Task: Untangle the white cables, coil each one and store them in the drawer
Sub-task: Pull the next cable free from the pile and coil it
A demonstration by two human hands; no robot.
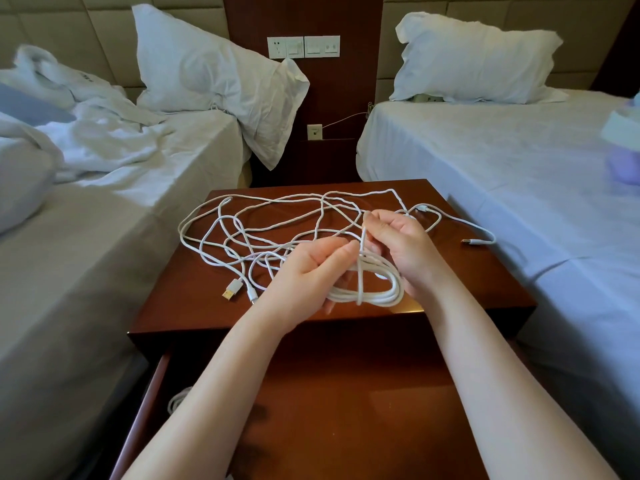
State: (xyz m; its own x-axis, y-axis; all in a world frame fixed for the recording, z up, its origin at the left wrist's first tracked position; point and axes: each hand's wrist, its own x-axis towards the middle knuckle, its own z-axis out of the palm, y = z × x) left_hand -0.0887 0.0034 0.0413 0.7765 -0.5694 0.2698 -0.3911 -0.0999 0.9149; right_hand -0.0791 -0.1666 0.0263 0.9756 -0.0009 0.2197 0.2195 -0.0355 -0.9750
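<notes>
Left hand (311,275) had its grip clamped round the left end of the coil (381,296), fingers curled under the loops and thumb on top. The right hand (401,244), just beside it, had its grip pinched together on the tail strand (362,251), which ran straight up from the coil's underside and crossed the loops at right angles. That crossing was the thing to watch: the coil's long axis lay left to right between the two hands and the tail stood upright across its middle, so by my reading any wrap would have to go round the short way, over and under. Both wrists were lifted off the bench (467,282), forearms reaching in over its near edge. Beyond the hands the loose cables (242,230) sprawled wide over the bench top, a USB plug (231,289) lying just left of the left hand. The drawer (138,420) stood open below, nearer the person, with a coiled cable (178,400) in its left side. The left hand looked the nearer one for the drop.
</notes>
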